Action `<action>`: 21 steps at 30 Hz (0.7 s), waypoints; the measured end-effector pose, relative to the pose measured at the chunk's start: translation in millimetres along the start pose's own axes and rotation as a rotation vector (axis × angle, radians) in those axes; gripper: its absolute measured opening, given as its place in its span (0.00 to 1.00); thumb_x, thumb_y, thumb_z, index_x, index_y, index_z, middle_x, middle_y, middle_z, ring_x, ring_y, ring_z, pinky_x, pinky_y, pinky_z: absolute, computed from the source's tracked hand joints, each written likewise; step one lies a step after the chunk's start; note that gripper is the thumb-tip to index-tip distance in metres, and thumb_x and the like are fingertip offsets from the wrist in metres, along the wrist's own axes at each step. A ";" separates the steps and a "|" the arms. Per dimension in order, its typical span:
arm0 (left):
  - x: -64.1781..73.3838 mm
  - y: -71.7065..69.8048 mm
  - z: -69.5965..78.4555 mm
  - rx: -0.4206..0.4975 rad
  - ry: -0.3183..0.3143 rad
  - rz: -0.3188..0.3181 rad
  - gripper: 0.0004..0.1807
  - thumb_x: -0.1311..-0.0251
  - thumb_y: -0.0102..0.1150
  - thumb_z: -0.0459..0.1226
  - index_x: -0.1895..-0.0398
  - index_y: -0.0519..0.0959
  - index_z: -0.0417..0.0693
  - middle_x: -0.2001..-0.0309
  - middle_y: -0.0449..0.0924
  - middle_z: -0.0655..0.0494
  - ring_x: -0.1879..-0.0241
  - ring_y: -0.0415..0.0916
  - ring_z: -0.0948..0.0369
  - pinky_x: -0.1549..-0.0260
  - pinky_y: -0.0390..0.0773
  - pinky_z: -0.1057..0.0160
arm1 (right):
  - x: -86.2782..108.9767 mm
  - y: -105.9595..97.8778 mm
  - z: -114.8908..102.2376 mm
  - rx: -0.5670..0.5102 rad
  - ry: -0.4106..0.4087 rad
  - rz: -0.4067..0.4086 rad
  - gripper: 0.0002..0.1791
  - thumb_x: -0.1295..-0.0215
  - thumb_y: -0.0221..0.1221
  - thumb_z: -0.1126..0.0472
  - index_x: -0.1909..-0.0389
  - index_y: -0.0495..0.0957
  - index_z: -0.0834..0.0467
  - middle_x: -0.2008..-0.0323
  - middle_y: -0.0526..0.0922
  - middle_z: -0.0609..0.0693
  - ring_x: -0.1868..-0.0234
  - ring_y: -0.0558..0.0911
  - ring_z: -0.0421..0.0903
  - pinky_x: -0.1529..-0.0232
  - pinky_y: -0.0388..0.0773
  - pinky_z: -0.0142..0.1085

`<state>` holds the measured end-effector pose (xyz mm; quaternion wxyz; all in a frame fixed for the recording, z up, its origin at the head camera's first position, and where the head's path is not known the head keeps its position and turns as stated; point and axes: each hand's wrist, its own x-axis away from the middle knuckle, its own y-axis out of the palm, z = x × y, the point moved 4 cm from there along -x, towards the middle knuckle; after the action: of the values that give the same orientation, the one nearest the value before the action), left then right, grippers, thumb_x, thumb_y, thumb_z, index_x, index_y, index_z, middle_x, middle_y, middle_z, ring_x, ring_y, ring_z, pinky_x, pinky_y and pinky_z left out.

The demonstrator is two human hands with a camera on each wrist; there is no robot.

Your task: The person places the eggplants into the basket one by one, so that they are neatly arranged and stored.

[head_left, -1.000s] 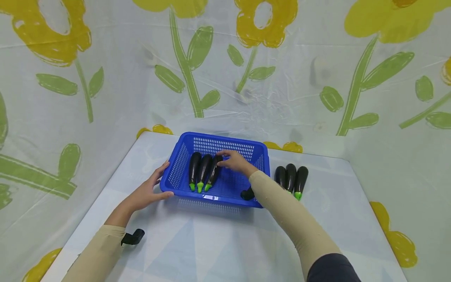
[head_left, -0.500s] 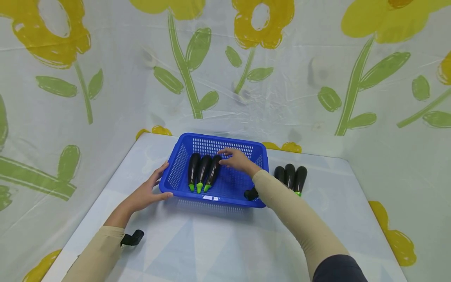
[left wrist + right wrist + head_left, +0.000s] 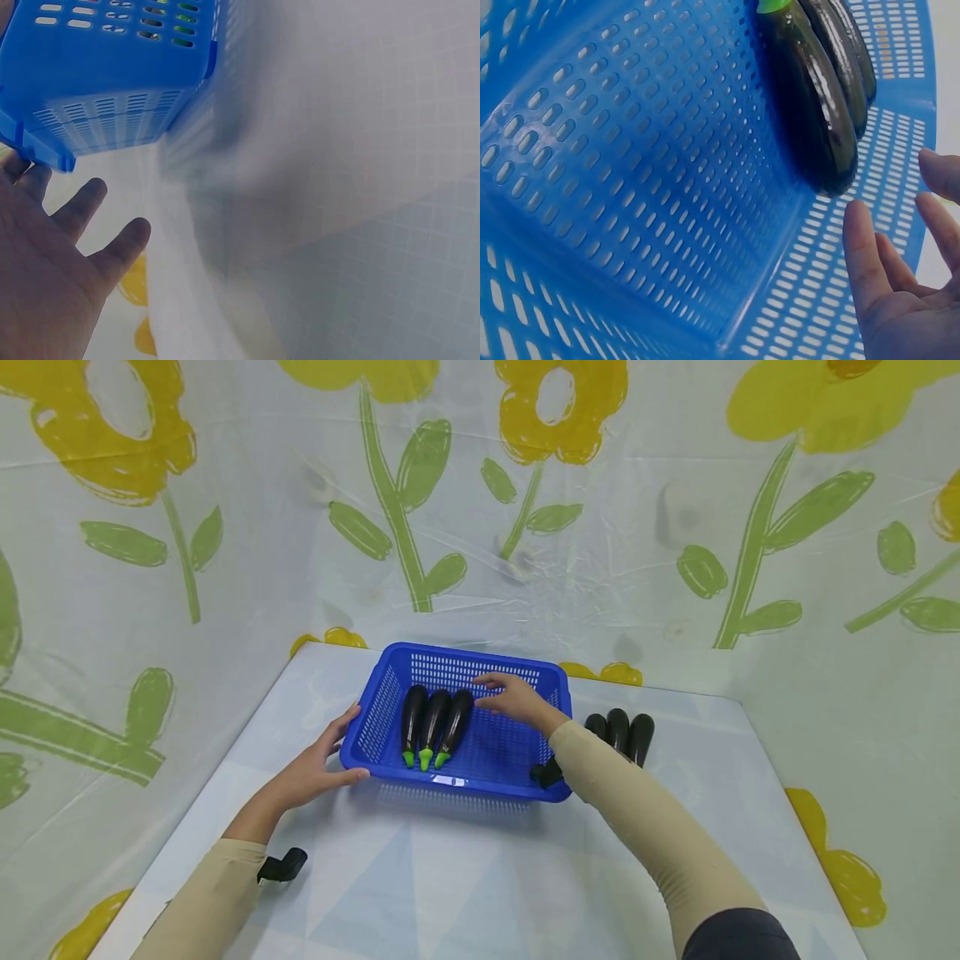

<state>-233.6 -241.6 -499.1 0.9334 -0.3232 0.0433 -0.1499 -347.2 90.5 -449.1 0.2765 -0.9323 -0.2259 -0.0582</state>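
Three dark eggplants with green stem ends lie side by side in the left half of a blue perforated basket [image 3: 487, 788]. My right hand [image 3: 517, 700] hovers inside the basket, just right of the rightmost eggplant [image 3: 459, 718]. In the right wrist view its fingers are spread and hold nothing, a little apart from the rounded end of the nearest eggplant [image 3: 810, 105]. At the basket's left end is my left hand [image 3: 309, 772], thumb and fingers spread around the corner. The left wrist view has fingers [image 3: 34, 180] at the rim, gripping nothing.
Right of the basket, three more eggplants [image 3: 618, 729] lie together on the white table [image 3: 720, 827], partly hidden by my right sleeve. A flower-print sheet [image 3: 480, 585] rises behind and beside the table. Black wrist-worn pieces [image 3: 285, 865] project from the forearms.
My right hand has let go of the rightmost eggplant and drawn off slightly to the right. That eggplant now lies beside the other two. My left hand stays at the basket's left end.
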 end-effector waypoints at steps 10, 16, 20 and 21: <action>0.6 -1.0 -0.1 0.011 -0.004 -0.001 0.60 0.40 0.71 0.51 0.17 0.36 0.66 0.19 0.40 0.38 0.25 0.46 0.30 0.33 0.55 0.26 | 9.7 -7.8 1.3 0.005 0.003 0.015 0.28 0.28 0.62 0.58 0.29 0.71 0.53 0.29 0.69 0.61 0.38 0.80 0.60 0.36 0.75 0.56; 0.8 -0.8 1.1 0.012 -0.001 -0.004 0.60 0.40 0.71 0.51 0.17 0.36 0.65 0.19 0.40 0.38 0.25 0.46 0.30 0.33 0.55 0.26 | 14.6 -12.9 2.1 0.003 -0.014 0.021 0.28 0.27 0.61 0.59 0.28 0.71 0.53 0.29 0.69 0.61 0.38 0.79 0.58 0.37 0.76 0.54; 0.9 -0.1 1.5 0.010 -0.003 -0.005 0.60 0.40 0.71 0.51 0.17 0.36 0.65 0.19 0.40 0.38 0.25 0.47 0.29 0.34 0.56 0.26 | 17.9 -16.5 4.4 0.012 -0.020 0.032 0.28 0.27 0.62 0.58 0.28 0.71 0.53 0.29 0.69 0.61 0.39 0.80 0.59 0.37 0.76 0.55; 0.9 0.0 1.6 0.009 -0.003 -0.006 0.60 0.40 0.71 0.51 0.17 0.36 0.65 0.19 0.40 0.38 0.25 0.47 0.29 0.34 0.56 0.26 | 18.9 -17.6 4.8 0.010 -0.019 0.033 0.28 0.27 0.61 0.58 0.28 0.71 0.53 0.29 0.69 0.61 0.40 0.80 0.59 0.37 0.76 0.55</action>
<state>-232.5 -241.0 -497.8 0.9344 -0.3194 0.0402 -0.1525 -338.4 113.5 -440.1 0.2801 -0.9350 -0.2132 -0.0437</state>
